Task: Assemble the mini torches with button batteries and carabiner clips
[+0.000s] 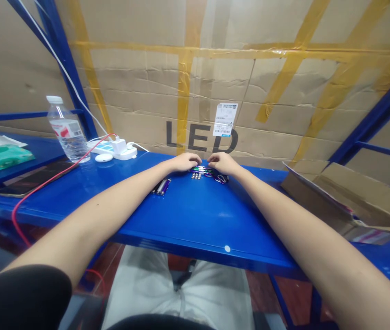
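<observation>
At the back of the blue table (195, 215), my left hand (185, 162) has its fingers bent inward toward the thumb. Facing it across a small gap, my right hand (223, 163) has its thumb and fingertips drawn together. Whatever either hand holds is too small to make out. Just below both hands lies a row of thin, shiny coloured sticks (200, 170). Several small silver pieces (196, 176) sit in front of them. A purple metal clip (221, 178) lies below my right hand. Beside my left forearm rest several slim black, silver and purple tubes (161, 187).
A water bottle (67, 130), a white power strip (123, 150), a round white disc (103, 157) and a phone (35, 178) are at left. A red cable (43, 185) crosses there. An open cardboard box (322, 201) stands right. A large taped carton (140, 101) forms the back.
</observation>
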Demonstrator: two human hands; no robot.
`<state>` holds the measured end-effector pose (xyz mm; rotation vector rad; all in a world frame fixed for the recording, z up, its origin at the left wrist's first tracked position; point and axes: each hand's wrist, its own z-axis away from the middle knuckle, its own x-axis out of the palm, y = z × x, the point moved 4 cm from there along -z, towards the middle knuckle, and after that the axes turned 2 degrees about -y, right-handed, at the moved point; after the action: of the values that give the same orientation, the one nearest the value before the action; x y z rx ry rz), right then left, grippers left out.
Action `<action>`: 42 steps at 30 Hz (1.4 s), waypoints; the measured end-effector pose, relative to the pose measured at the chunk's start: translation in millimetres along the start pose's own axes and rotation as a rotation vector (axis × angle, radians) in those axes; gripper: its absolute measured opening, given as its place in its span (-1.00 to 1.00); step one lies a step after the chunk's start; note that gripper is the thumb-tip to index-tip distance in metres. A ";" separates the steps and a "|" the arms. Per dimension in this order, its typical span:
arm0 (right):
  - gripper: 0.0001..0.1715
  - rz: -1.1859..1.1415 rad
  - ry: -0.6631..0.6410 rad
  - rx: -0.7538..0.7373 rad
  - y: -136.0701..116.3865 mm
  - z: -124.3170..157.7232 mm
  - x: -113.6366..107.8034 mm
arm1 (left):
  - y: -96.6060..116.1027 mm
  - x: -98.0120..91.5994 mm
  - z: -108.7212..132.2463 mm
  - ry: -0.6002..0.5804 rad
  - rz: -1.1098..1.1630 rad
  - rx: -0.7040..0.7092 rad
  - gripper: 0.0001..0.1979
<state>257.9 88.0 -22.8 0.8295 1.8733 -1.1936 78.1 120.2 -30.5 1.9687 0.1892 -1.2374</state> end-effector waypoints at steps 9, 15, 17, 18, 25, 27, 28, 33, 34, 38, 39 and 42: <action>-0.76 0.075 0.074 -0.141 -13.2 37.5 -28.2 | 24.5 -35.9 16.2 -0.139 -0.195 -0.083 -0.83; -0.71 0.137 0.035 -0.233 -30.3 52.3 -28.4 | 14.7 -68.5 37.1 -0.433 -0.210 -0.331 -0.85; -0.70 0.157 0.008 -0.251 -40.4 56.8 -24.5 | 8.6 -69.7 43.5 -0.469 -0.200 -0.359 -0.83; -0.70 0.160 -0.012 -0.262 -46.6 60.1 -21.4 | 6.8 -67.8 47.0 -0.503 -0.205 -0.371 -0.83; -0.63 0.121 -0.092 -0.522 -124.8 93.0 19.5 | 16.5 -53.9 58.1 -0.589 -0.238 -0.394 -0.88; -0.52 0.154 -0.158 -0.570 -144.5 96.3 36.1 | 17.2 -54.5 56.8 -0.554 -0.223 -0.406 -0.86; -0.48 0.169 -0.169 -0.579 -150.9 95.8 42.6 | 16.9 -54.8 56.1 -0.538 -0.206 -0.409 -0.84; -0.53 0.201 -0.184 -0.597 -155.5 87.2 57.9 | 15.6 -52.3 53.9 -0.538 -0.223 -0.348 -0.84; -0.55 0.199 -0.186 -0.602 -154.4 86.2 58.8 | 16.0 -51.1 53.6 -0.543 -0.230 -0.325 -0.87; -0.57 0.224 -0.195 -0.545 -152.1 85.9 58.4 | 17.5 -47.0 51.6 -0.519 -0.177 -0.273 -0.89; -0.60 0.244 -0.202 -0.524 -151.4 87.0 56.1 | 18.1 -45.7 51.4 -0.525 -0.164 -0.268 -0.88; -0.80 0.277 -0.277 -0.461 -141.3 93.2 39.3 | 23.7 -39.5 51.8 -0.606 -0.142 -0.222 -0.85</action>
<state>144.4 -43.6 -20.6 0.6045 1.6469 -0.6322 33.5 79.2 3.3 1.3399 0.1505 -1.7624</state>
